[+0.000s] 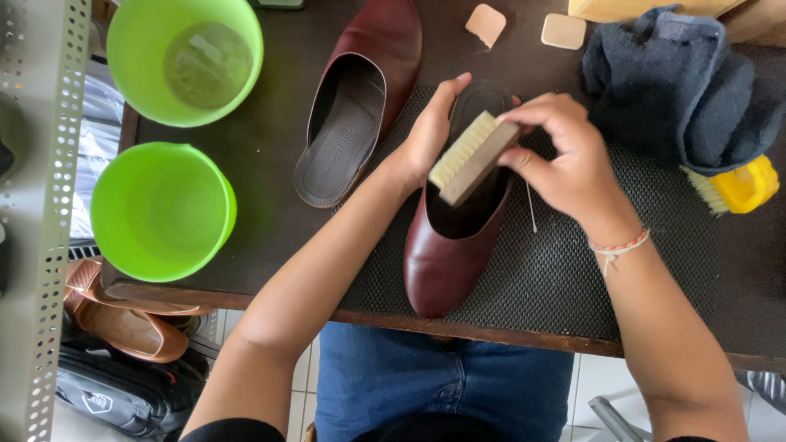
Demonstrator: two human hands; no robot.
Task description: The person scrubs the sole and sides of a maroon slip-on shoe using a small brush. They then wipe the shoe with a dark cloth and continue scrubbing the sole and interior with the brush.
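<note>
Nearest the camera were the person's blue-jeaned lap (426,381) and two bare forearms reaching up over the front edge of the dark wooden table (246,164).

At the far left stood a grey perforated metal upright (49,205), and below the table edge lay a pair of copper-brown shoes (123,319) on a black bag (123,393) that bore a small pale label, too small to make out. On the table's left end sat two bright green plastic bowls: the rear bowl (185,57) held clear water, and the front bowl (162,211) looked empty.

Right of them a dark red leather slip-on (360,98) lay partly on the black textured mat (573,278). The left hand (430,131) was loosely curled on the heel end of a second dark red shoe (449,254), which lay on the mat with its toe toward the person. The right hand (565,155) gripped a wooden brush (473,157) with pale bristles, fingers closed round its back, holding it tilted over the shoe's opening and hiding part of it. A beaded cord bracelet (618,245) circled the right wrist.

Behind the hands lay two small tan squares (524,27). At the far right a folded dark grey cloth (679,82) lay partly over a yellow-handled brush (737,188).
</note>
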